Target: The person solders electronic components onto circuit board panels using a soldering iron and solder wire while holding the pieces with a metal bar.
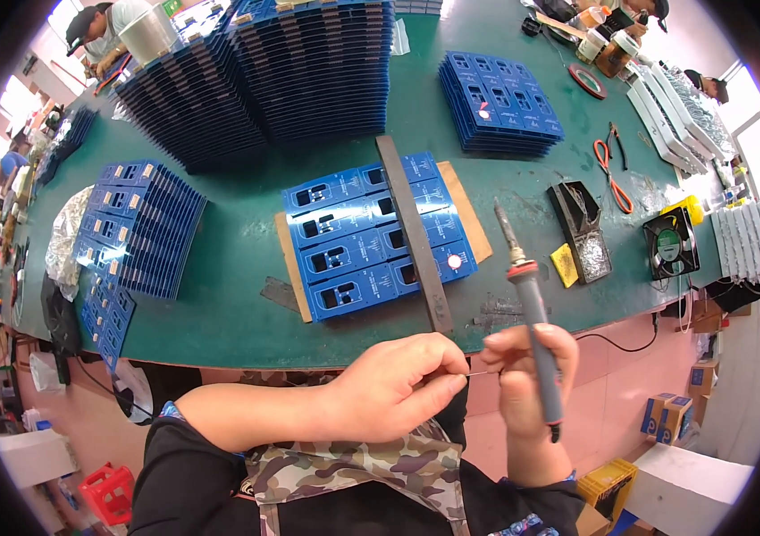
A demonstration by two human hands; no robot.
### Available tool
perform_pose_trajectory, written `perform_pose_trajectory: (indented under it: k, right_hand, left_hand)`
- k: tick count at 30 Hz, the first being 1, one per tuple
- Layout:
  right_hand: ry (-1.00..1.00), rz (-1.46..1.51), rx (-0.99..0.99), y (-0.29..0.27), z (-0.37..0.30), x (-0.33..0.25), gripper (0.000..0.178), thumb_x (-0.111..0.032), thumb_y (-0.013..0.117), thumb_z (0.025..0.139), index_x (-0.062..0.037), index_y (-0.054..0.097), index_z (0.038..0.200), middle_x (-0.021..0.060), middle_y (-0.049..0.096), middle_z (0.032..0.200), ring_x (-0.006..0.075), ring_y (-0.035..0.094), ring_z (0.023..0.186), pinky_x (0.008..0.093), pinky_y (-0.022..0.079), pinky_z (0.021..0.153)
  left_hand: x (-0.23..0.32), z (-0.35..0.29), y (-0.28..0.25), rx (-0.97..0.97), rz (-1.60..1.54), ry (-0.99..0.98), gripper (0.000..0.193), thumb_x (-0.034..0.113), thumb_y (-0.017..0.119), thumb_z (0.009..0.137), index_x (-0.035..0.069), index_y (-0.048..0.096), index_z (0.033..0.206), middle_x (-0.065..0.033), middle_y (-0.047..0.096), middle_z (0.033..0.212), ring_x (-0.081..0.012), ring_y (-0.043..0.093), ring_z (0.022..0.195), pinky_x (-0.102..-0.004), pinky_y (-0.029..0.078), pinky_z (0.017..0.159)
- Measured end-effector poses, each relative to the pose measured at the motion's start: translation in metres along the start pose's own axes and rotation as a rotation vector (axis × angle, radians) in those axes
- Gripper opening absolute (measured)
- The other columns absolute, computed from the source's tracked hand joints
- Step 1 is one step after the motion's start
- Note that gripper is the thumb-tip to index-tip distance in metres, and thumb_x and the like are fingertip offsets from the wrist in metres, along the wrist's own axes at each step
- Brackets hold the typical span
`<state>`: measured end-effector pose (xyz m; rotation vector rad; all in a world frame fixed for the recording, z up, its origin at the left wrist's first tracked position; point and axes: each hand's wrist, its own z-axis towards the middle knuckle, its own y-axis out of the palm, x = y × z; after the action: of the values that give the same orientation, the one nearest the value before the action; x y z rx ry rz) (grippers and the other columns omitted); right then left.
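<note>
My right hand (523,384) is closed around the grey handle of a soldering iron (533,308), its metal tip pointing up and away from me. My left hand (402,386) is closed in a pinch, and a thin wire (480,372), which looks like solder, spans from its fingertips to those of my right hand. Beyond my hands lies a blue circuit board panel (344,241) with rows of cutouts. A dark flat bar (413,234) lies across it, and a brown sheet (464,213) shows beneath. On one corner of the panel sits a round white spot (454,262).
Tall stacks of blue panels (313,76) stand at the back, with smaller stacks left (143,223) and back right (500,103). To the right are a black iron stand (581,232), a yellow sponge (564,265), orange-handled cutters (612,174) and a small fan (671,243). Other people work farther off.
</note>
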<state>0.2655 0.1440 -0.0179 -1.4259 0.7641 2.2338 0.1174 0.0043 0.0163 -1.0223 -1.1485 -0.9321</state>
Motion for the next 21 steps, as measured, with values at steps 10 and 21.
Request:
perform_pose_trajectory:
  k: [10,21]
  right_hand:
    - [-0.166,-0.251,-0.204,0.026,-0.003,-0.009,0.046,0.006,0.069,0.087,-0.0062,0.047,0.126,0.0091,0.062,0.082,0.0163,0.062,0.073,0.0290,0.051,0.067]
    - [-0.423,-0.795,-0.066,0.026,0.076,0.017,0.033,-0.010,0.076,0.086,-0.0064,0.056,0.111,0.0107,0.068,0.087,0.0210,0.064,0.069,0.0319,0.053,0.062]
  left_hand:
    - [0.001,-0.032,-0.007,-0.238,-0.129,-0.297,0.021,0.023,0.056,0.100,0.002,0.057,0.098,-0.0103,0.062,0.082,-0.0205,0.060,0.076,-0.0342,0.050,0.068]
    - [0.007,-0.011,-0.105,-0.035,0.861,0.244,0.033,0.031,0.052,0.099,0.003,0.063,0.085,-0.0136,0.065,0.106,-0.0356,0.061,0.096,-0.0434,0.050,0.083]
